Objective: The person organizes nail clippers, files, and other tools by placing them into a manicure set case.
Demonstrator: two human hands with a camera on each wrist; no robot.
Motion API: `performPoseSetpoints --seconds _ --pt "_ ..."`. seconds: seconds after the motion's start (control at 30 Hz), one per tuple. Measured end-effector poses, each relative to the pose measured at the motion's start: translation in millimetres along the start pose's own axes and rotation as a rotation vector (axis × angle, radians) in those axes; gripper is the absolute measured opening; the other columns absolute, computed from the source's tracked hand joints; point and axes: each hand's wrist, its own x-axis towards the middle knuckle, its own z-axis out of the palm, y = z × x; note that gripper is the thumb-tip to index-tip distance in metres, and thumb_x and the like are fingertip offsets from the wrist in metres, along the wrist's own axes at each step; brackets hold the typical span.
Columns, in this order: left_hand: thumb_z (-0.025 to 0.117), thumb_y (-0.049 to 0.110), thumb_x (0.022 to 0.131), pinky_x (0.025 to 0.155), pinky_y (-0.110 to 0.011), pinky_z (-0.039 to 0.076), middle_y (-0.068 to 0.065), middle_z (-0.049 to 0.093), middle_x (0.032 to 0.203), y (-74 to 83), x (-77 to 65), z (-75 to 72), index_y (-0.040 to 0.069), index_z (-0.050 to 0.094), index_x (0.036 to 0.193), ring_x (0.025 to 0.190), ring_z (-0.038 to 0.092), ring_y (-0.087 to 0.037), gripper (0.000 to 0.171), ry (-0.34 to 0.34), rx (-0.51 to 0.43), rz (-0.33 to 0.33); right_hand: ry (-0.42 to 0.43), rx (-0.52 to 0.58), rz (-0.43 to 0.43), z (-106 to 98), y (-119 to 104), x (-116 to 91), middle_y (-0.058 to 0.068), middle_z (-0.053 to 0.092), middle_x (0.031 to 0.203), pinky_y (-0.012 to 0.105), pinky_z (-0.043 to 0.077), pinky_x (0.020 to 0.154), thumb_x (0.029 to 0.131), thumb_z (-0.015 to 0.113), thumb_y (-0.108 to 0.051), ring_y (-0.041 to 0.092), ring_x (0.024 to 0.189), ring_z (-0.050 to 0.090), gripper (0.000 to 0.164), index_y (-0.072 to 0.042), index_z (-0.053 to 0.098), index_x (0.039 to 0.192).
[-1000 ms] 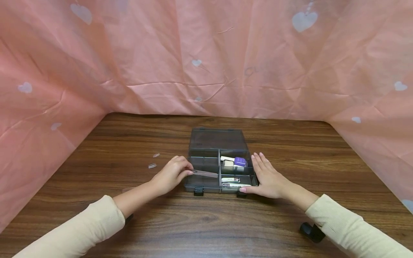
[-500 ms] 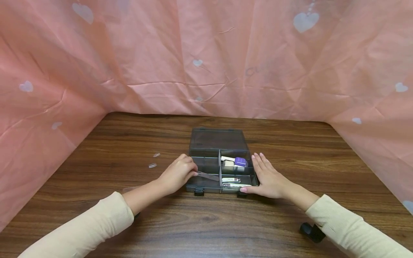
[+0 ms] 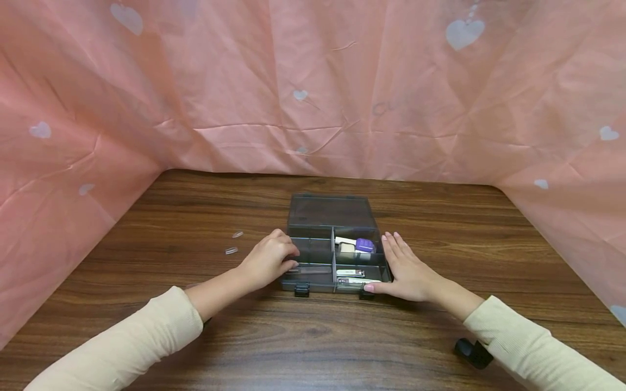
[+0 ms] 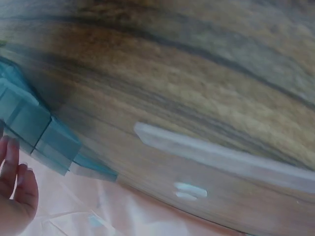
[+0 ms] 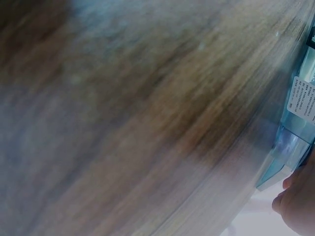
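Note:
A smoky clear divider box [image 3: 315,244] stands with its lid [image 3: 329,210] folded back. A flat, narrow greyish strip [image 3: 313,270] lies in its front left compartment. My left hand [image 3: 268,259] is over the box's left edge, thumb and fingers parted near the strip's left end. In the left wrist view its fingers [image 4: 10,167] are loosely bent beside the box. My right hand [image 3: 409,272] rests along the box's right side with fingers straight, its thumb at the front right corner. Nail clippers [image 3: 350,272] lie in the front right compartment; a purple-and-white bottle [image 3: 365,245] lies behind them.
Two small clear nail-shaped pieces [image 3: 231,251] lie on the wooden table [image 3: 313,336] left of the box. A long pale strip [image 4: 221,156] lies nearer the left forearm. Beside the right sleeve is a black device [image 3: 473,353]. Pink cloth [image 3: 313,136] hangs around the table.
My left hand moved right and lowered the greyish strip into the front left compartment, then let it go; the strip now lies flat. My right hand stayed at the box's side.

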Motion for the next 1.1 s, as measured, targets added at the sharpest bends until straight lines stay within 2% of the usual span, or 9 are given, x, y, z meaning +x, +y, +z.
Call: performPoseSetpoints --seconds 0.27,0.4,0.7,0.87,0.97,1.1 --pt "0.072 0.013 0.080 0.073 -0.028 0.051 0.000 0.066 0.084 -7.4 -1.9 -3.5 0.007 0.072 0.086 0.087 0.058 -0.016 0.008 0.161 -0.121 0.074 0.003 0.001 0.001 -1.2 0.5 -1.1 0.032 0.009 0.151 0.056 0.014 0.113 0.077 0.057 -0.066 0.046 0.140 0.005 0.112 0.013 0.012 0.143" --pt "0.070 0.014 0.082 0.074 -0.029 0.051 0.000 0.067 0.086 -9.7 -7.1 -6.0 0.007 0.072 0.087 0.089 0.058 -0.015 0.008 0.198 -0.152 0.090 0.002 0.002 0.001 -0.5 0.1 -1.2 0.031 0.009 0.151 0.056 0.014 0.113 0.077 0.057 -0.066 0.045 0.140 0.005 0.113 0.013 0.012 0.143" --pt "0.073 0.012 0.078 0.079 -0.033 0.052 0.000 0.066 0.089 -22.0 -29.6 -15.9 0.009 0.071 0.087 0.093 0.058 -0.016 0.010 0.249 -0.179 0.010 -0.002 0.005 0.000 -0.3 -1.0 1.0 0.030 0.008 0.151 0.056 0.013 0.113 0.077 0.057 -0.067 0.045 0.140 0.004 0.113 0.012 0.011 0.144" --pt "0.074 0.011 0.077 0.078 -0.035 0.051 0.001 0.067 0.086 -32.1 -41.8 -17.7 0.009 0.071 0.085 0.090 0.059 -0.016 0.009 0.279 -0.190 -0.008 -0.014 0.001 -0.002 -1.2 -0.4 1.7 0.030 0.007 0.152 0.056 0.013 0.113 0.077 0.056 -0.067 0.045 0.141 0.004 0.113 0.012 0.010 0.144" --pt "0.075 0.012 0.076 0.085 -0.038 0.050 0.001 0.067 0.085 -37.2 -48.9 -18.4 0.008 0.071 0.084 0.088 0.060 -0.017 0.010 0.276 -0.205 -0.027 -0.015 0.003 -0.001 -1.0 -0.1 1.5 0.030 0.007 0.152 0.056 0.013 0.113 0.077 0.056 -0.067 0.045 0.140 0.004 0.113 0.012 0.011 0.144" --pt "0.076 0.013 0.075 0.083 -0.035 0.051 0.003 0.067 0.084 -42.6 -59.5 -18.9 0.008 0.072 0.084 0.087 0.061 -0.015 0.010 0.262 -0.224 -0.068 -0.012 0.009 -0.002 -0.9 0.0 1.3 0.030 0.008 0.151 0.056 0.013 0.113 0.077 0.056 -0.067 0.045 0.140 0.005 0.112 0.012 0.011 0.144"
